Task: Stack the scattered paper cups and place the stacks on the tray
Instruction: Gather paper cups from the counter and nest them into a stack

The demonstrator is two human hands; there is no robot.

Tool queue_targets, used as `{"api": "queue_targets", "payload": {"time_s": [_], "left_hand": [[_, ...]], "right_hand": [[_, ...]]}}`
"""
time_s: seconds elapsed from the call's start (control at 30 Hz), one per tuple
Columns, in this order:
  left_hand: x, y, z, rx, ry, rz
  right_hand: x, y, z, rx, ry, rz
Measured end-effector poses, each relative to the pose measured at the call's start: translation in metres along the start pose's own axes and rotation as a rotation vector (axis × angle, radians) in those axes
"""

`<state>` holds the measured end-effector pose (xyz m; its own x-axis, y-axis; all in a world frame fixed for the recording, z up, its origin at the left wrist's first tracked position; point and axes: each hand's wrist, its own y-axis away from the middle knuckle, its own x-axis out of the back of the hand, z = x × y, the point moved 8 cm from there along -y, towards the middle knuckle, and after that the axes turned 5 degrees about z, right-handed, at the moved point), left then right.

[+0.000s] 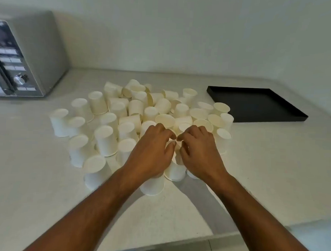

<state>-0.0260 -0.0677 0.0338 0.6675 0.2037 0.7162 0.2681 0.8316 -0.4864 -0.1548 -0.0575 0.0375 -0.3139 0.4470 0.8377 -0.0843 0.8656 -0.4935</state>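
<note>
Several white paper cups (106, 140) lie scattered in a heap on the pale counter, most upside down, some upright or on their sides. My left hand (152, 151) and my right hand (199, 151) meet at the near edge of the heap. Both have curled fingers closing on the top of one paper cup (175, 171) that stands between them; its upper part is hidden by my fingers. Another cup (152, 187) stands just below my left wrist. The black square tray (255, 104) lies at the back right with nothing on it, just beyond the heap's right edge.
A silver microwave (32, 55) stands at the back left against the wall. The counter's front edge (194, 237) runs below my forearms, stepping back at the right. A bare wall closes the back.
</note>
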Motion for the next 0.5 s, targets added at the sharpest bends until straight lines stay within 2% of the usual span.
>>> {"api": "queue_targets", "payload": {"time_s": [0.23,0.5], "left_hand": [[0.004,0.036,0.004,0.025,-0.038,0.098],[-0.004,0.076,-0.001,0.021,-0.208,0.156]], "right_hand": [[-0.007,0.018,-0.015,0.26,0.017,-0.084],[-0.017,0.037,-0.01,0.425,0.122,-0.235]]}}
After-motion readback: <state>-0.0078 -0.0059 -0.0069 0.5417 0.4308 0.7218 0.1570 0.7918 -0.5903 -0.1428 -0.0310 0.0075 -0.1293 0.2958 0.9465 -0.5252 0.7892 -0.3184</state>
